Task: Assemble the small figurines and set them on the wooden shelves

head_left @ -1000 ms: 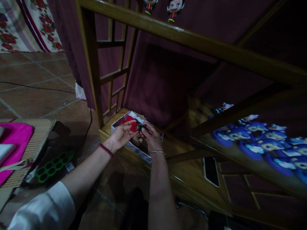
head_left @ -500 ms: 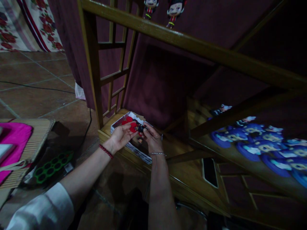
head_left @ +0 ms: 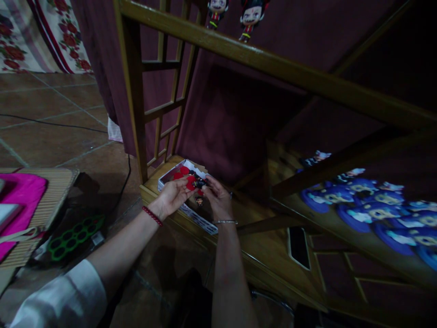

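Over open box (head_left: 200,221) on wooden shelf (head_left: 268,243), you are pinching red piece (head_left: 191,183) in left hand (head_left: 172,196), dark figure (head_left: 200,183) in right hand (head_left: 220,198), fingers nearly closed; whether joined, unclear. Seemingly adjusting figure; next move calling for light, steady touch.

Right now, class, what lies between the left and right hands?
In the head view, a black figure and a red round piece are held between the left hand and right hand, over the box.
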A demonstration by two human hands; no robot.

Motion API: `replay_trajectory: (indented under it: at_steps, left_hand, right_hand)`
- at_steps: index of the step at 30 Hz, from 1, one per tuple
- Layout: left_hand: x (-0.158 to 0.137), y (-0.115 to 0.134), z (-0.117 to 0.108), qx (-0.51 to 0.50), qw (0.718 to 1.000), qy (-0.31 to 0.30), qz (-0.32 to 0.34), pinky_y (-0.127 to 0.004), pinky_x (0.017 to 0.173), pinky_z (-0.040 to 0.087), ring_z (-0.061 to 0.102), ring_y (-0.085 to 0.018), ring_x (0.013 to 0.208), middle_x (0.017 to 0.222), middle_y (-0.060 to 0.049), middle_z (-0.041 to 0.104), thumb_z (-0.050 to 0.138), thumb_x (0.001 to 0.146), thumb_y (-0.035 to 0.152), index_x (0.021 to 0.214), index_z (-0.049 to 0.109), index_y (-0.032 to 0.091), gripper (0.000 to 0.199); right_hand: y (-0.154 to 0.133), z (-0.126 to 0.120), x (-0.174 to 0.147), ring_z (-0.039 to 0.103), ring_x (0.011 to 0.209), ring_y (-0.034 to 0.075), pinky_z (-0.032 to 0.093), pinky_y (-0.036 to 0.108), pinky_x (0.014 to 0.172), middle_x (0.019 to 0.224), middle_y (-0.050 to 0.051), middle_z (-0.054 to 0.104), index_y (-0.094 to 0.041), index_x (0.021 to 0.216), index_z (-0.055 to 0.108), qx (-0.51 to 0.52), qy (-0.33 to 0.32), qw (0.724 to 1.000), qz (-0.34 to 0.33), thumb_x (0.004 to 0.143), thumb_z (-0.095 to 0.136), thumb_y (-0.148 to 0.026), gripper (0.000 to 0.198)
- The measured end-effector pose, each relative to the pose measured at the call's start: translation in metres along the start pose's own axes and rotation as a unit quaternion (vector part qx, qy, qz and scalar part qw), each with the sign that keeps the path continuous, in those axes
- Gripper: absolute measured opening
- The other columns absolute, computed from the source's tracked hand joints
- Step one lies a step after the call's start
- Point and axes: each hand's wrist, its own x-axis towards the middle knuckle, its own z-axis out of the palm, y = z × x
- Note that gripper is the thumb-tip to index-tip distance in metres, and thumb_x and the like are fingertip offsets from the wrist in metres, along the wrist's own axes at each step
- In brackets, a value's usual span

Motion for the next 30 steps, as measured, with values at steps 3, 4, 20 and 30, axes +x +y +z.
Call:
replay_trajectory:
  at_steps: [3, 4, 20, 30]
  left_hand:
    - [0.0, 0.0, -0.001, 0.003, 1.0, -0.007, 0.001, -0.04, 0.086, 0.047, 0.063, -0.017, 0.075, 0.078, -0.012, 0.066, 0.041, 0.077, 0.001, 0.099, 0.061, 0.005, 0.03]
    - [0.0, 0.0, -0.001, 0.003, 1.0, -0.009, 0.001, -0.04, 0.087, 0.046, 0.063, -0.017, 0.075, 0.078, -0.011, 0.066, 0.041, 0.077, 0.001, 0.099, 0.061, 0.005, 0.03]
    - [-0.001, -0.002, 0.0, 0.016, 1.0, -0.012, 0.011, -0.039, 0.09, 0.046, 0.063, -0.015, 0.077, 0.084, -0.012, 0.067, 0.04, 0.079, 0.0, 0.1, 0.06, 0.005, 0.03]
    - [-0.002, -0.008, 0.001, 0.037, 0.999, -0.001, 0.02, -0.039, 0.085, 0.049, 0.062, -0.015, 0.074, 0.079, -0.011, 0.066, 0.041, 0.08, 0.003, 0.087, 0.061, 0.006, 0.021]
  right_hand:
    - [-0.002, 0.001, 0.0, 0.059, 0.096, 0.018, 0.047, 0.034, 0.087, 0.106, 0.005, 0.064, -0.019, 0.102, 0.061, -0.018, -0.009, 0.999, -0.033, 0.068, 0.064, -0.03, 0.036]
    - [-0.004, 0.001, -0.001, 0.06, 0.096, 0.018, 0.047, 0.034, 0.087, 0.105, 0.005, 0.065, -0.02, 0.101, 0.062, -0.027, -0.012, 0.999, -0.042, 0.068, 0.064, -0.029, 0.035]
    - [-0.01, 0.0, -0.004, 0.06, 0.092, 0.017, 0.049, 0.031, 0.083, 0.106, 0.001, 0.064, -0.024, 0.104, 0.063, -0.128, -0.023, 0.989, -0.068, 0.072, 0.058, -0.026, 0.032]
    - [-0.017, -0.004, -0.01, 0.059, 0.094, 0.017, 0.048, 0.032, 0.085, 0.107, 0.002, 0.063, -0.025, 0.105, 0.061, -0.165, -0.033, 0.983, -0.077, 0.074, 0.055, -0.026, 0.031]
